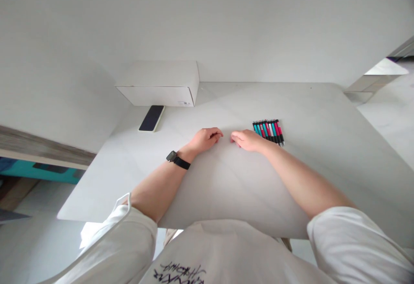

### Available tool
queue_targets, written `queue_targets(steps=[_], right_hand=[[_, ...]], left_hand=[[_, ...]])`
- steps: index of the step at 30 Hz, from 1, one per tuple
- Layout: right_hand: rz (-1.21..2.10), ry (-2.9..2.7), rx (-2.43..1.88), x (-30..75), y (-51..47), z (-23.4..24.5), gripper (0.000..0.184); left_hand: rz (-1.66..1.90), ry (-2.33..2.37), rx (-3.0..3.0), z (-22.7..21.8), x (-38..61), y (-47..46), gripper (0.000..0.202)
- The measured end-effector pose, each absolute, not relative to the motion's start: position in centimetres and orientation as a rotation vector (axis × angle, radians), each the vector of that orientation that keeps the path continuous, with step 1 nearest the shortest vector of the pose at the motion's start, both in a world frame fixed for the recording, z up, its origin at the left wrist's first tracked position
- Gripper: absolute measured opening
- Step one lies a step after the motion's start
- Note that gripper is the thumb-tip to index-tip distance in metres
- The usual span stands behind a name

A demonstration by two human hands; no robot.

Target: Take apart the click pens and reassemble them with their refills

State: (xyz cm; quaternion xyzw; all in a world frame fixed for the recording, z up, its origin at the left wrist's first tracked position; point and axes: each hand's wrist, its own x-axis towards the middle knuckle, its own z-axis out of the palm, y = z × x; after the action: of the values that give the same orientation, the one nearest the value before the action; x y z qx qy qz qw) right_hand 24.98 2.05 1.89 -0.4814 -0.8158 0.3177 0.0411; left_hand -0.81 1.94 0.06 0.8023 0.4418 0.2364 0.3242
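Centrally, left hand [205, 139] and right hand [247, 140] rest empty on the white surface [323, 115], fingers loosely curled, fingertips nearly meeting, row of pens [268, 131] just right of the right hand, phone [152, 118] and white box [161, 83] upper left.

White short sleeves [129, 236], a dark-lettered shirt front, a black wristwatch [177, 159] on the left wrist.

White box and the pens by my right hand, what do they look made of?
The white rectangular box looks like matte cardboard: flat faces, crisp edges, a small printed label. The red and teal pens look like glossy plastic, though too small to be sure.
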Motion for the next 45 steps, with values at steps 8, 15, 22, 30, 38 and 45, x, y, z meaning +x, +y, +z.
queue_targets(steps=[8,15,22,30,38,45], right_hand=[[1.299,-2.321,-1.485,25.6,2.5,0.9,0.016],[1.219,-2.332,-1.474,25.3,2.1,1.3,0.021],[1.365,-2.273,-1.400,25.4,2.2,1.4,0.014],[1.400,-2.046,-1.203,27.7,4.1,3.6,0.017],[0.950,-1.627,-1.459,33.8,7.2,6.6,0.015],[0.759,-1.554,-1.715,37.8,8.3,7.2,0.017]], left_hand=[[0.694,1.222,1.903,-0.3,-1.1,2.0,0.026],[0.741,1.270,1.817,-0.5,-1.2,2.1,0.029],[0.814,1.254,1.788,-0.1,-1.2,1.6,0.031],[1.035,1.434,1.549,0.3,-1.6,2.1,0.034],[0.880,1.232,1.684,2.3,0.6,1.8,0.035],[0.936,1.266,1.700,3.6,6.4,6.4,0.041]])
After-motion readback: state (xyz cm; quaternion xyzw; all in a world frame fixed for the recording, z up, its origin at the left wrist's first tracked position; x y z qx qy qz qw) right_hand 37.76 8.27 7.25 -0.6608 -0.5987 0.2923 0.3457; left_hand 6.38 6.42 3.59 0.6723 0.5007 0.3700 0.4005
